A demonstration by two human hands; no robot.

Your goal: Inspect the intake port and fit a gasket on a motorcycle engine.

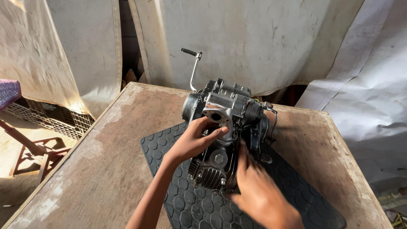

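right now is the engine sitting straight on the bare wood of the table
No, the engine rests on a black rubber mat with a hexagon pattern, which lies on the wooden table.

The right hand (258, 193) is motion-blurred and hides the engine's (224, 127) lower right side, at five o'clock; the mat's (169, 148) near edge is cut off at six o'clock.

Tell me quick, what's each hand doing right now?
Left hand: fingers curled on the engine, gripping its upper part.
Right hand: pressed against the engine's side; grip cannot be told.
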